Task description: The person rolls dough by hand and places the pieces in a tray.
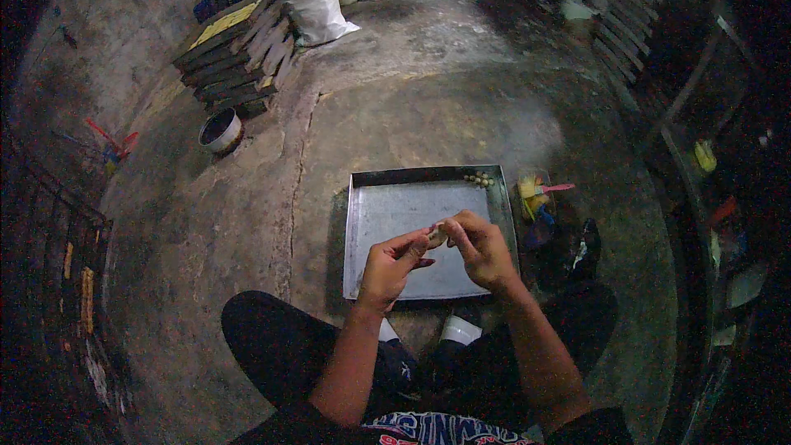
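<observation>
Over a rectangular metal tray on the floor, my two hands meet at a small pale lump, perhaps dough. My left hand pinches it from the left between thumb and fingers. From the right, the thumb and fingers of my right hand close on its other side. Fingers cover part of the lump, so its full shape is hidden. In the tray's far right corner sits a cluster of several small pale round balls.
Right of the tray lies a container with a pink-handled brush. A round pot stands at the left, near stacked wooden slats and a white sack. Dark racks line both sides. My bent knees flank the tray's near edge.
</observation>
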`<state>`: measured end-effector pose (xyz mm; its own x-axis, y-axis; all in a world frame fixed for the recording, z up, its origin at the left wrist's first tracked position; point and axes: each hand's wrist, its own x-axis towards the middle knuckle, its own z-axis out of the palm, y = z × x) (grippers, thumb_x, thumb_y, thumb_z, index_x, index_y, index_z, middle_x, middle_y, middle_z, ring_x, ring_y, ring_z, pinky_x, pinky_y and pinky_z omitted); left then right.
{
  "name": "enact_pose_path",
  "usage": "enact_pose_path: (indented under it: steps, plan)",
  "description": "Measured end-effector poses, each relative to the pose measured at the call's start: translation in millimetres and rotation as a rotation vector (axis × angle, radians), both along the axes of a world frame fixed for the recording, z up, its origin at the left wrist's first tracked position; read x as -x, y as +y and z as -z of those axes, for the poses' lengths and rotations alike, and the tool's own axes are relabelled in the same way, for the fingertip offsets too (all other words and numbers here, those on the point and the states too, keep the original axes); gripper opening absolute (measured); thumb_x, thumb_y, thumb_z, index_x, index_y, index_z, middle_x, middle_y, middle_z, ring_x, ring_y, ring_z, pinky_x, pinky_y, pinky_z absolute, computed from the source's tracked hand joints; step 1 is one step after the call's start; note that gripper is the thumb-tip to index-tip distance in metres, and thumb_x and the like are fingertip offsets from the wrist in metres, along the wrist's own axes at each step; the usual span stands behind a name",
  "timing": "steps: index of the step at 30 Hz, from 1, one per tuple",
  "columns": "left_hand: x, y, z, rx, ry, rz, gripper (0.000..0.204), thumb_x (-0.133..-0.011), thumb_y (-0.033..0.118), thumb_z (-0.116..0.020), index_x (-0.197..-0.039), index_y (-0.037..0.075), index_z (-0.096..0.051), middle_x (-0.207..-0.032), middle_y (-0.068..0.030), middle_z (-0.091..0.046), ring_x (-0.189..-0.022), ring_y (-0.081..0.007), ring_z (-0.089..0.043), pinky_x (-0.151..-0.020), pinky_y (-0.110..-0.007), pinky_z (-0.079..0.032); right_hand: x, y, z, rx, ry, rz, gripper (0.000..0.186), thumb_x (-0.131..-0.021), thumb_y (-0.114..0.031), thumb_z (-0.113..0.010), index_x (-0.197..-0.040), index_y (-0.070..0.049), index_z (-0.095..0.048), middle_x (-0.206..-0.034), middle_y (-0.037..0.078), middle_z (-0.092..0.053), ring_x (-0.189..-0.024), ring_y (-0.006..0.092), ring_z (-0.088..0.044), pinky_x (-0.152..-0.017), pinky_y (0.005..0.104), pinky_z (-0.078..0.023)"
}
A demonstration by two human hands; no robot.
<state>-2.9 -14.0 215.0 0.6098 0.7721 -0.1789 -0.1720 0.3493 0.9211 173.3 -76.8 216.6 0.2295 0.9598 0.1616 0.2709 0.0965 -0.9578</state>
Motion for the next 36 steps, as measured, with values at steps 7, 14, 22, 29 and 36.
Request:
enact_pose_path:
  steps: [7,14,22,29,36]
  plan:
    - [3.0,-3.5,9.8,0.391,-0.081,-0.09,0.024,-0.094,0.023,-0.066,-0.114,0.01,-0.065,-0.106,-0.0009,-0.067,-0.099,-0.0131,-0.061,-0.09,-0.033,-0.047,26.3,-0.7,-24.7,-0.165,-0.198,0.173,0.042,-0.08,-0.006,-0.076,-0.12,-0.009,-0.066,-0.091,0.007,-0.066,-0.083,0.0162,-0.062,-0.076,0.0285,-0.051]
    - [7.2,-4.1,32.9,0.654,-0.303,-0.009,0.028,-0.091,0.023,-0.069,-0.116,0.013,-0.062,-0.117,0.0019,-0.062,-0.11,-0.015,-0.056,-0.092,-0.035,-0.045,23.4,-2.0,-29.3,-0.302,-0.265,0.021,0.029,-0.078,-0.005,-0.078,-0.106,-0.007,-0.071,-0.095,0.01,-0.069,-0.081,0.0198,-0.068,-0.074,0.0291,-0.053]
    - [-5.7,-2.9,4.8,-0.019,-0.161,-0.206,0.043,-0.086,0.007,-0.073,-0.126,0.0,-0.057,-0.125,-0.0101,-0.059,-0.113,-0.0146,-0.056,-0.084,-0.026,-0.051,7.2,-6.7,-33.4,-0.048,-0.304,-0.014,0.018,-0.086,-0.008,-0.072,-0.103,-0.005,-0.069,-0.089,0.011,-0.065,-0.083,0.0233,-0.067,-0.072,0.0337,-0.052]
    - [-1.9,-9.6,-11.3,-0.356,0.212,-0.274,0.024,-0.087,0.007,-0.071,-0.11,-0.001,-0.068,-0.106,-0.009,-0.07,-0.092,-0.0152,-0.067,-0.083,-0.027,-0.055,24.5,-5.0,-33.0,0.013,0.261,0.161,0.016,-0.092,-0.012,-0.066,-0.104,-0.002,-0.066,-0.092,0.009,-0.07,-0.085,0.0152,-0.066,-0.077,0.0289,-0.052]
    - [-16.5,-21.2,3.6,0.259,-0.144,-0.51,0.029,-0.09,0.017,-0.071,-0.111,-0.002,-0.067,-0.105,-0.0091,-0.07,-0.094,-0.0152,-0.066,-0.085,-0.028,-0.055,44.5,-1.6,-8.5,-0.059,0.154,0.274,0.019,-0.089,-0.011,-0.07,-0.105,-0.002,-0.066,-0.096,0.01,-0.072,-0.087,0.0152,-0.068,-0.08,0.0288,-0.053]
